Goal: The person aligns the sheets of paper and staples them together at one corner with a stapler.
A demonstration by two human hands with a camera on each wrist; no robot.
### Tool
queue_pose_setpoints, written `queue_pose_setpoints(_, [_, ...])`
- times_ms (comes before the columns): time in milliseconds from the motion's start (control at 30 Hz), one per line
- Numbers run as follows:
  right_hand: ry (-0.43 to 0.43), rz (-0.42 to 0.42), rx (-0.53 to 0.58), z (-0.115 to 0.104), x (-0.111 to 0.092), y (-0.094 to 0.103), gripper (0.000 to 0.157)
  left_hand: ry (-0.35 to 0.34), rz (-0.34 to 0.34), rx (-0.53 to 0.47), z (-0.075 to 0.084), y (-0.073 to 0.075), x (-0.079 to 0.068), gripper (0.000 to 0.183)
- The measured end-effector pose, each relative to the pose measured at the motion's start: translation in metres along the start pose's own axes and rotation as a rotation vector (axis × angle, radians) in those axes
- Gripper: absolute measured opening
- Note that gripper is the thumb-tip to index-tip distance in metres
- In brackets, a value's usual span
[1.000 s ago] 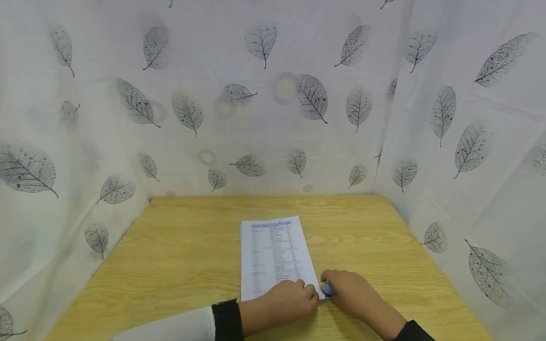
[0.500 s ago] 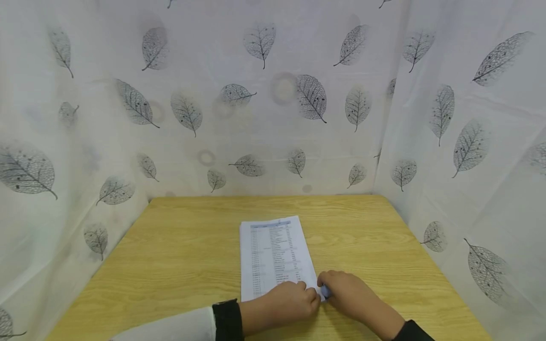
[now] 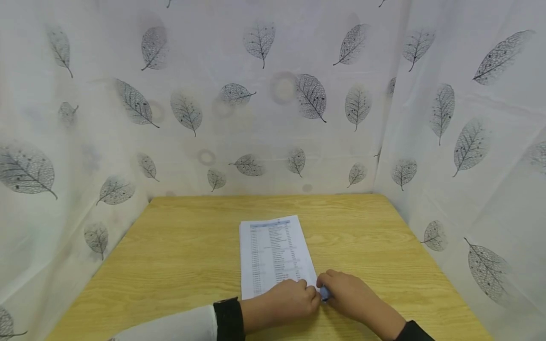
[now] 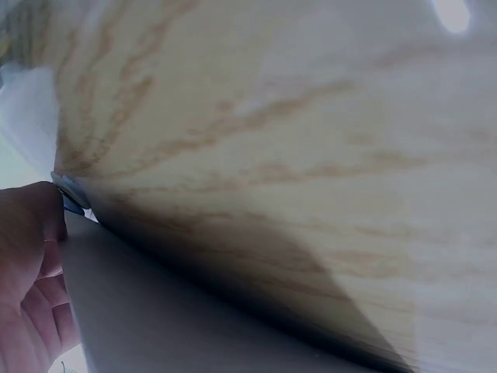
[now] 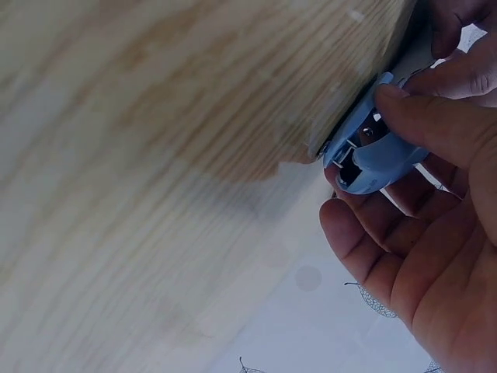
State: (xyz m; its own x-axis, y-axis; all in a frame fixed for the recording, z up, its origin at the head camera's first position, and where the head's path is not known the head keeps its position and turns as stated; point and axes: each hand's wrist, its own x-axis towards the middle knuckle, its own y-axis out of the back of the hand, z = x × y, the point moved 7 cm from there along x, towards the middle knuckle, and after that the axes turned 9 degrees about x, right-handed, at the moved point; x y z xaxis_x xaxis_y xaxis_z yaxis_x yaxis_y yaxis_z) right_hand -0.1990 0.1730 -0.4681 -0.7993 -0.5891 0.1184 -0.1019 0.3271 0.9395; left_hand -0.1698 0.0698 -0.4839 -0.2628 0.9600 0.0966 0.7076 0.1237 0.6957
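A stack of printed sheets [image 3: 275,255] lies on the table, lists in columns on its top page. My left hand [image 3: 290,298] grips the near right corner, fingers curled over the edge. Just to its right, my right hand [image 3: 350,293] holds a small light-blue stapler [image 5: 388,159] between thumb and curled fingers, right at that corner. The right wrist view shows metal parts between the stapler's rounded blue shells. Its far end is hidden behind my fingers. In the left wrist view the left hand [image 4: 31,272] appears at the edge, with the stapler's tip beside it.
The wood-grain table [image 3: 192,246] extends around the sheets on all sides. A white curtain [image 3: 264,128] with a leaf print hangs behind the table and along both sides.
My right hand and the stapler have shifted slightly left, closer against the sheets' corner and my left fingers. The sheets and left hand have hardly moved.
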Motion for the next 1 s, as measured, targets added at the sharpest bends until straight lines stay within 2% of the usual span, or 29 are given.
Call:
queue_pose_setpoints(133, [0.031,0.029,0.013,-0.003,-0.001,0.001,0.030,0.010,0.022,0.017,-0.001,0.002,-0.001,0.014])
queue_pose_setpoints(233, [0.026,0.038,0.020,-0.004,-0.001,0.000,0.030,0.024,0.012,-0.006,-0.002,0.003,-0.001,0.010])
queue_pose_setpoints(433, [-0.014,0.064,0.005,-0.003,0.000,-0.001,0.031,0.092,-0.126,-0.167,-0.006,-0.006,-0.001,0.014])
queue_pose_setpoints(533, [-0.028,0.067,-0.006,-0.004,0.000,-0.001,0.031,0.122,-0.154,-0.211,-0.007,-0.010,-0.001,0.016])
queue_pose_setpoints(667, [-0.037,0.066,-0.021,-0.007,0.001,0.000,0.031,0.142,-0.159,-0.274,-0.011,-0.012,-0.002,0.016])
queue_pose_setpoints(833, [-0.034,0.058,-0.028,-0.009,0.002,-0.001,0.032,0.180,-0.133,-0.391,-0.019,-0.013,-0.004,0.015])
queue_pose_setpoints(1000, [-0.034,0.036,0.013,-0.006,0.001,-0.001,0.035,0.191,-0.136,-0.475,-0.022,-0.015,-0.006,0.018])
